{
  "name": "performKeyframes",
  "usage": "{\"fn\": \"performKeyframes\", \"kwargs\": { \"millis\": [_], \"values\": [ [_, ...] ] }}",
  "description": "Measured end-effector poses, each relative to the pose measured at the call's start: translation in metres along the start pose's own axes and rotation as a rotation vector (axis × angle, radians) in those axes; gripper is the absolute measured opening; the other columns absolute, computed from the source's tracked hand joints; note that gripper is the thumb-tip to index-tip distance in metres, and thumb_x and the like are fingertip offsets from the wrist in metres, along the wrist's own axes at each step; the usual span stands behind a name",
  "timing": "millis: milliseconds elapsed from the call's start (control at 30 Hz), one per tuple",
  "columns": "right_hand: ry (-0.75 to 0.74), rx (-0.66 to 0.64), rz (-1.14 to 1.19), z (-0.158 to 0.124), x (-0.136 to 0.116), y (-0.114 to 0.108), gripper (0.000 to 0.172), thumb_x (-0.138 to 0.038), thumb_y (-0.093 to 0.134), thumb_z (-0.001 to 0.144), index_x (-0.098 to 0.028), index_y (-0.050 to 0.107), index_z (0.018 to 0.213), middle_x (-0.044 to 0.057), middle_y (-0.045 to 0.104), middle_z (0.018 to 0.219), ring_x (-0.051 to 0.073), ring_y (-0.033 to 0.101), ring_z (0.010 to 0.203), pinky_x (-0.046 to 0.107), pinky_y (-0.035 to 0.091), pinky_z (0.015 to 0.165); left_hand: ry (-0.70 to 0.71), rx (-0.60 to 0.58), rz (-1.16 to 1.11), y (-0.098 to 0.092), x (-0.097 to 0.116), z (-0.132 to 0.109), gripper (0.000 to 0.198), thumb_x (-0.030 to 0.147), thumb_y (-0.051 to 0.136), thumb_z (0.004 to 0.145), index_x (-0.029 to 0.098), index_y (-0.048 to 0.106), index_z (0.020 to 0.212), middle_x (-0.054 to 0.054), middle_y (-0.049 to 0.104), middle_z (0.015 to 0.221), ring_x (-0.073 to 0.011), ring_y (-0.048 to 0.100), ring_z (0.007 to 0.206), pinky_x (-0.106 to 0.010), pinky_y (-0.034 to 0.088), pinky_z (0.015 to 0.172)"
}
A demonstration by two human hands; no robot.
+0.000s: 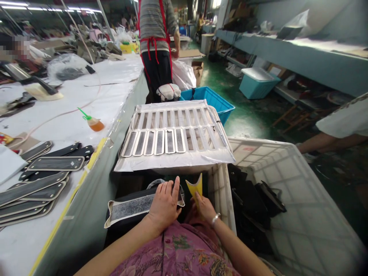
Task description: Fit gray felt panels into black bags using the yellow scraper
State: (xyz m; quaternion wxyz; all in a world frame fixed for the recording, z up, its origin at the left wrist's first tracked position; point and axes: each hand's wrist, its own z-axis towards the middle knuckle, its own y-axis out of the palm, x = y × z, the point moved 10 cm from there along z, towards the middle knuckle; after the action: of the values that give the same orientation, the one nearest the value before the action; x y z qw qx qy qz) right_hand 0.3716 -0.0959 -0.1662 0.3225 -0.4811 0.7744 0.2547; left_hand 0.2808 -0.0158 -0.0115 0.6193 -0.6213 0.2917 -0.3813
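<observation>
My left hand (164,203) lies over a black bag (126,218) on my lap, fingers stretched out and partly spread, pressing on its upturned side. That side has a grey fuzzy rectangle (129,209) with a cream border. In my right hand (205,207) is a yellow, curved, sheet-like piece (196,186), its notched end pointing up; fingers and thumb close on its lower part. Ahead, a white slotted rack (172,161) carries several grey panels (159,142) with cream edging in its front row. The far side of the bag is hidden.
A white crate (316,199) with black pieces (258,203) stands at right. On the left table (86,92) lie stacked dark panels (34,195) and an orange-filled bottle (95,123). Beyond the rack are a blue basket (212,99) and a standing person (155,38). Another person's arm (322,142) reaches in at right.
</observation>
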Motion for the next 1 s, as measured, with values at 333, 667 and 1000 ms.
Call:
{"fn": "performKeyframes", "kwargs": {
  "millis": [333,667,1000],
  "values": [
    [0.044,-0.665,-0.413,-0.078,-0.042,0.009,0.03,-0.047,0.046,0.085,-0.018,0.042,0.089,-0.001,0.062,0.064,0.007,0.052,0.04,0.016,0.037,0.036,0.016,0.006,-0.035,-0.002,0.003,0.003,0.089,0.026,0.059,0.068,0.008,0.011,0.141,-0.017,0.046,0.12,-0.0296,0.042,0.111,-0.048,0.028,0.099],
    [0.138,-0.822,-0.567,-0.055,-0.05,0.031,0.028,-0.045,0.038,0.088,-0.018,0.043,0.082,-0.005,0.053,0.048,0.007,0.043,0.028,0.017,0.037,0.03,0.055,-0.064,0.0,0.01,-0.003,0.0,0.085,0.018,0.052,0.071,0.007,0.007,0.142,-0.02,0.042,0.126,-0.0318,0.039,0.117,-0.048,0.028,0.099],
    [0.243,-0.815,-0.428,-0.053,-0.035,0.04,0.045,-0.06,0.042,0.081,-0.017,0.05,0.073,-0.005,0.051,0.044,0.006,0.041,0.028,0.015,0.032,0.028,0.143,-0.094,0.153,0.012,-0.005,-0.001,0.07,0.01,0.04,0.08,0.017,0.011,0.143,-0.019,0.046,0.126,-0.0304,0.045,0.116,-0.046,0.033,0.095]
  ]
}}
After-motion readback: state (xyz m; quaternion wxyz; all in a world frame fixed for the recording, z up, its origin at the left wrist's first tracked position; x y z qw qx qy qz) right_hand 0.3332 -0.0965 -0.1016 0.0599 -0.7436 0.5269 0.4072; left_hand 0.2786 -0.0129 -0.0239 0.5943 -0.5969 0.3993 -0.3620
